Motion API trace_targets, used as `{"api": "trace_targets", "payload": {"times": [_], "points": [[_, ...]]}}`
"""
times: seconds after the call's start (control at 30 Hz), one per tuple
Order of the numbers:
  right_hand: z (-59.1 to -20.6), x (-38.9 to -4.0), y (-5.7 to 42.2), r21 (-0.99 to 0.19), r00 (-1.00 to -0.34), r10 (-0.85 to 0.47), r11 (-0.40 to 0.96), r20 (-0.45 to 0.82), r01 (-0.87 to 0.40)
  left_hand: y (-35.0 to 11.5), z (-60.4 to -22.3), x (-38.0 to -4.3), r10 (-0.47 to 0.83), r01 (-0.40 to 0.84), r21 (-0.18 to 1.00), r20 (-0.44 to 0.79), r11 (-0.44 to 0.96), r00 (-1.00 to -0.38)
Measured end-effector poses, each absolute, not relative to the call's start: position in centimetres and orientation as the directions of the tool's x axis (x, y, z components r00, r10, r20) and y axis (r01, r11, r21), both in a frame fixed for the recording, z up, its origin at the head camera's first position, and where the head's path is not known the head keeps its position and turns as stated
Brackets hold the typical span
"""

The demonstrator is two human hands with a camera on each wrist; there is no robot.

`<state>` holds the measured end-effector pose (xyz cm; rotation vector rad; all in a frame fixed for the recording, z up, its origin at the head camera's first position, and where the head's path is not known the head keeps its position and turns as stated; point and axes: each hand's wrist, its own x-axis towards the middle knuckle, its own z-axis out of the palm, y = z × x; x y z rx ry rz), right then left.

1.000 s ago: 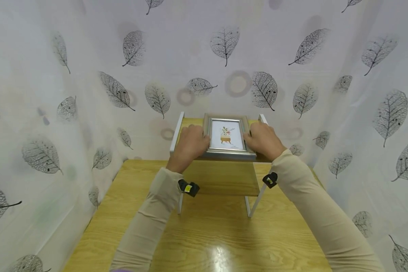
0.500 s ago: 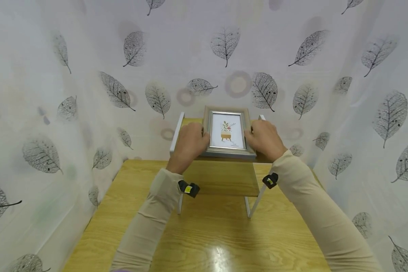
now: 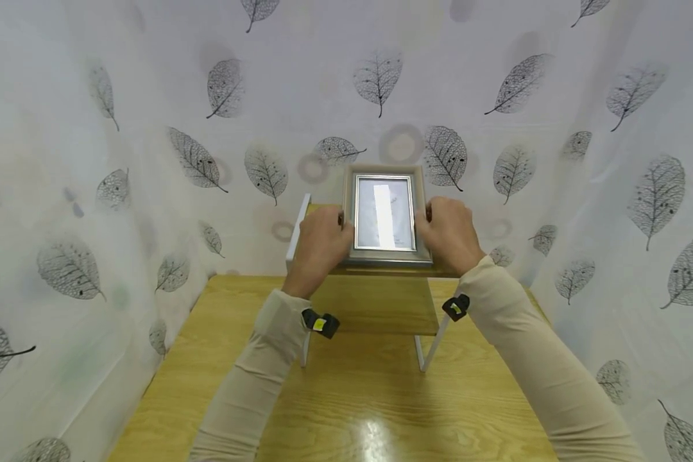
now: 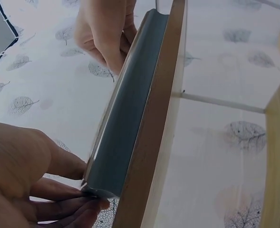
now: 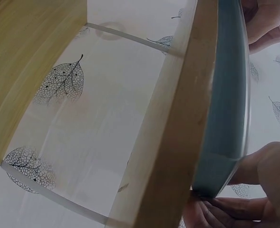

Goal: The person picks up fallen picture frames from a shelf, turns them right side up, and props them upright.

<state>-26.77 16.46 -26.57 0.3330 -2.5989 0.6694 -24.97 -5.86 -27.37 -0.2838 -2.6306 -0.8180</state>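
Observation:
A silver picture frame (image 3: 384, 215) leans back above the top board of a small two-tier shelf, its lower edge right at the board. Glare covers much of the picture behind its glass. My left hand (image 3: 322, 240) pinches the left side of it, thumb in front. On the opposite side my right hand (image 3: 452, 232) has the same kind of grip. In the left wrist view, the blue-grey lower side of the frame (image 4: 128, 111) lies along the wooden board's front edge (image 4: 154, 126). The right wrist view has fingers (image 5: 235, 206) under the frame's near corner.
The shelf's lower board (image 3: 375, 305) hangs beneath, between white metal side legs (image 3: 431, 350). A wood-grain table (image 3: 346, 410) carries the shelf. Behind and on both sides hangs a white curtain (image 3: 306, 77) printed with dark leaves.
The picture frame's top edge has risen, so it stands steeper than before. Glare now hides the plant picture seen earlier. Both hands keep their grip at its sides.

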Motion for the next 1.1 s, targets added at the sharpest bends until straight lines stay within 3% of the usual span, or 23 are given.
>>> {"api": "trace_targets", "payload": {"times": [0.83, 1.1], "points": [[-26.13, -26.93, 15.82, -0.478, -0.751, 0.007, 0.775, 0.66, -0.413, -5.67, -27.59, -24.89, -0.033, 0.408, 0.607, 0.582, 0.682, -0.812], [-26.18, -26.96, 15.87, -0.508, -0.73, 0.044, 0.746, 0.682, -0.43, -5.55, -27.24, -24.69, -0.072, 0.392, 0.684, 0.544, 0.615, -0.836]]}}
